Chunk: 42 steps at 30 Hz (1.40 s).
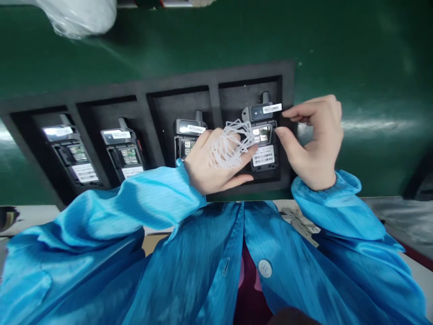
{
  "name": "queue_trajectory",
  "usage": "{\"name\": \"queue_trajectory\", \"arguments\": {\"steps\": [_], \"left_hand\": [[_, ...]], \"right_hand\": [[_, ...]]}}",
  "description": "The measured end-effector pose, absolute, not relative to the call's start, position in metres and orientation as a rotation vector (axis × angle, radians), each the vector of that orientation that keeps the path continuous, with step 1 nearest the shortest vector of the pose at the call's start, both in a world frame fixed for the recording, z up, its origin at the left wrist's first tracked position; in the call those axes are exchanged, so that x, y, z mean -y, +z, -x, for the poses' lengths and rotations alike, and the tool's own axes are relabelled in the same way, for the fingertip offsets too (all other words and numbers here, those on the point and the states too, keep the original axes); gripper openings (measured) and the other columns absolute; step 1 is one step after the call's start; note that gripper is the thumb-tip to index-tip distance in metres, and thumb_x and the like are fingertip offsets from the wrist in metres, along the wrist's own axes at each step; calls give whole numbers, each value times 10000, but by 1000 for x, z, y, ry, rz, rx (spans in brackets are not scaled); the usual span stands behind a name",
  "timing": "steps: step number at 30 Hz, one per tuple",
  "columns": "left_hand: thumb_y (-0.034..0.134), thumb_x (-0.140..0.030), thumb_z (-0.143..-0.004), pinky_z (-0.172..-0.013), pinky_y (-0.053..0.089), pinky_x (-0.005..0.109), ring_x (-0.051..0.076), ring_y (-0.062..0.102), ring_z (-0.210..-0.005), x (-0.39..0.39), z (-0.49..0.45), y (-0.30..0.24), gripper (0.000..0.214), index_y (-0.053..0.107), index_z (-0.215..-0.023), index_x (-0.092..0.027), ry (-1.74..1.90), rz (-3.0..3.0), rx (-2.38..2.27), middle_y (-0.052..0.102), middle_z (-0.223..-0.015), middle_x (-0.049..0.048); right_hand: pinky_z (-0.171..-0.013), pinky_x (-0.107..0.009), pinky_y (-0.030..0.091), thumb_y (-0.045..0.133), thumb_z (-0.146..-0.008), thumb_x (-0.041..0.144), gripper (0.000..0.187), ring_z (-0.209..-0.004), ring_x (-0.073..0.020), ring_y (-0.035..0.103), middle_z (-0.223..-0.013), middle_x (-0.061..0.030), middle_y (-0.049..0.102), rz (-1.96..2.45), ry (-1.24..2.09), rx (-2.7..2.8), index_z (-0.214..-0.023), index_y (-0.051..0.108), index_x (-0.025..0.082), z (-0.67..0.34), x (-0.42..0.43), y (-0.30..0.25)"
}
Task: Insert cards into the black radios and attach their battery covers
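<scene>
My left hand (pixel 219 162) lies palm down over the right end of a black tray. A bunch of thin white frame-shaped rings (pixel 233 144) sits over its fingers and back, apparently looped on them. Its index fingertip touches the rightmost handheld device (pixel 264 155) near a white barcode label. That device's upper flap (pixel 262 110) is folded up, showing metal parts in its opening. My right hand (pixel 313 140) is at the device's right edge, thumb and index finger apart, with nothing visible between them. Another opened device (pixel 191 128) is partly hidden behind my left hand.
Two more opened devices, one at the far left (pixel 76 158) and one beside it (pixel 122 146), lie in the black foam tray (pixel 216 101). The tray rests on a green work surface (pixel 365 58). A clear plastic bag (pixel 84 16) is at the upper left.
</scene>
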<state>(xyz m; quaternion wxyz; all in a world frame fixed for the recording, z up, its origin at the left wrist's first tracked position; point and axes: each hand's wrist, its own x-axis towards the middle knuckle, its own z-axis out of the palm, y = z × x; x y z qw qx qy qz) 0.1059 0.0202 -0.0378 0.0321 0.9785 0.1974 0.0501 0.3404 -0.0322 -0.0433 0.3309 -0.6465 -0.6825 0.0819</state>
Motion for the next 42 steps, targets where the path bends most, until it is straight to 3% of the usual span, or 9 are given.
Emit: {"name": "queue_trajectory", "arguments": {"steps": [3,7,15,22,31,36,42], "left_hand": [[433,-649,-909,-829,411,439,329,546,-1027,-22,-104,-40,699,425,-1453,-210,217,-3007,-549,558,-1200,168],[448,-633,-907,-833,403,453,356,536,-1063,-25,-103,-43,696,430,-1448,-196,207,-2959,-494,545,-1232,186],[438,-627,-915,-846,396,454,352,521,-1061,-18,-106,-40,649,474,-1408,-206,177,-2978,-599,531,-1267,187],[469,-589,-917,-931,350,491,363,476,-1142,-16,-107,-39,684,351,-1496,-244,87,-2880,-625,487,-1336,186],[391,-646,-925,-889,377,458,350,496,-1130,-22,-109,-35,708,394,-1469,-194,152,-2954,-640,527,-1270,192],[407,-648,-913,-916,352,508,404,464,-1168,-27,-114,-34,723,340,-1499,-231,41,-2872,-762,448,-1379,212],[421,-632,-913,-920,352,512,393,473,-1150,-26,-114,-34,704,374,-1472,-207,81,-2882,-785,469,-1360,213]], "right_hand": [[-881,-427,408,573,-913,299,184,-957,-211,543,-978,-46,571,1644,83,1873,-1069,651,237,-345,47,-40],[-870,-443,389,608,-840,207,290,-976,-234,530,-1078,-34,597,1625,-1,2102,-1097,696,308,-349,66,-42],[-904,-507,414,595,-865,255,354,-1101,-310,498,-1216,-52,573,1696,9,2215,-1205,649,339,-354,72,-45],[-908,-579,419,580,-878,306,413,-1161,-364,464,-1314,-46,532,1667,40,2253,-1283,591,385,-358,70,-46],[-950,-553,426,621,-859,342,395,-1168,-359,459,-1323,-78,522,1630,-55,2260,-1250,609,290,-358,60,-34],[-1015,-596,371,557,-919,405,390,-1264,-377,391,-1415,-63,443,1717,84,2278,-1297,539,316,-352,51,-28],[-1035,-601,362,538,-928,434,432,-1282,-382,384,-1423,-82,436,1720,128,2287,-1339,506,305,-349,50,-33]]}}
